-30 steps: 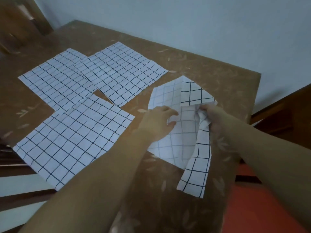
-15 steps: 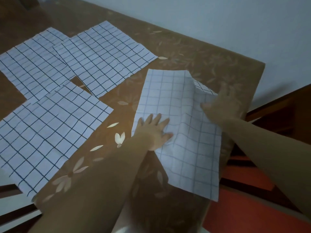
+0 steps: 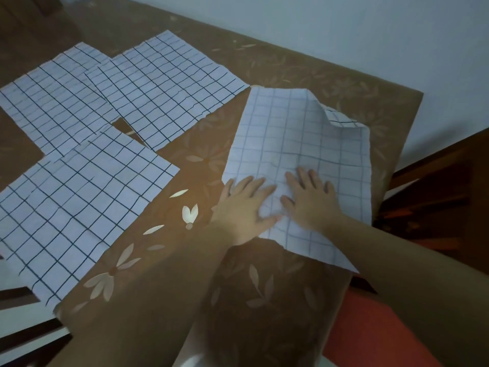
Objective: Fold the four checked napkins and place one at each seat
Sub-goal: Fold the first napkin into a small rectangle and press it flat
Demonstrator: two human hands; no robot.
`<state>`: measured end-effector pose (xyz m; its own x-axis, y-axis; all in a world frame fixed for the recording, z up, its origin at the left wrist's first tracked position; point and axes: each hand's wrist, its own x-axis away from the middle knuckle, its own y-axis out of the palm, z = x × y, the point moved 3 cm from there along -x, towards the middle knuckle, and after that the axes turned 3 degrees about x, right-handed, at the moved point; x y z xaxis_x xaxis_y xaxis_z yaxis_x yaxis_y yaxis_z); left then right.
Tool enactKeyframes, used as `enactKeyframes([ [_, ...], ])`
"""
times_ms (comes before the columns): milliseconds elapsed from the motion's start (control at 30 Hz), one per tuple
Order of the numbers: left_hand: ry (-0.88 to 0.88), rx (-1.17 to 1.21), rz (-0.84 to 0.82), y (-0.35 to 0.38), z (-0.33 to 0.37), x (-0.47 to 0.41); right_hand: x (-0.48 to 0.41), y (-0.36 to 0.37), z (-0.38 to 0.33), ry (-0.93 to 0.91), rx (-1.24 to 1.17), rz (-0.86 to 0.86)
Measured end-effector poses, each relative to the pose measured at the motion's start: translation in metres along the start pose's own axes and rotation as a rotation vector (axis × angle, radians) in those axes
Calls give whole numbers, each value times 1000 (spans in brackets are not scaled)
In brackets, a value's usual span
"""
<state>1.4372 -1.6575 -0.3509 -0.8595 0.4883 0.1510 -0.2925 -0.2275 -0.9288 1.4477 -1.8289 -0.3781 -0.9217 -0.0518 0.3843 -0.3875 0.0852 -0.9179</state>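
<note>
While hands [image 3: 244, 205] [image 3: 312, 205] press it, napkin [image 3: 291, 133] rests on table [image 3: 201, 144].

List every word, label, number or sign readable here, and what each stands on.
None: no readable text in this view.
The right napkin, far-left napkin, far-middle napkin and near-left napkin bear only grid lines.
The tablecloth bears only a flower and leaf print.
The wall is plain.
</note>
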Motion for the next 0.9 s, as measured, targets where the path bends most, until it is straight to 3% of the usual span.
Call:
enactKeyframes([
  [100, 113, -49, -76, 11, 3, 17, 11, -6, -4, 31, -58, 114],
  [200, 73, -66, -130, 20, 0, 20, 44, -5, -13, -166, -31, 213],
  [400, 88, -47, -65, 9, 4, 24, 82, 14, -15, -211, 10, 88],
  [533, 80, -21, 17, -7, 3, 25, 87, 10, -26, -247, 2, 247],
  [600, 66, -48, 47, -18, 3, 28, 90, 1, -27, -220, -63, 336],
  [767, -74, -191, 63, -46, -13, 41, 103, -15, -25, -179, -91, 302],
  [900, -168, -135, 62, -65, -28, 62, 117, -23, -14, -20, -9, 286],
])
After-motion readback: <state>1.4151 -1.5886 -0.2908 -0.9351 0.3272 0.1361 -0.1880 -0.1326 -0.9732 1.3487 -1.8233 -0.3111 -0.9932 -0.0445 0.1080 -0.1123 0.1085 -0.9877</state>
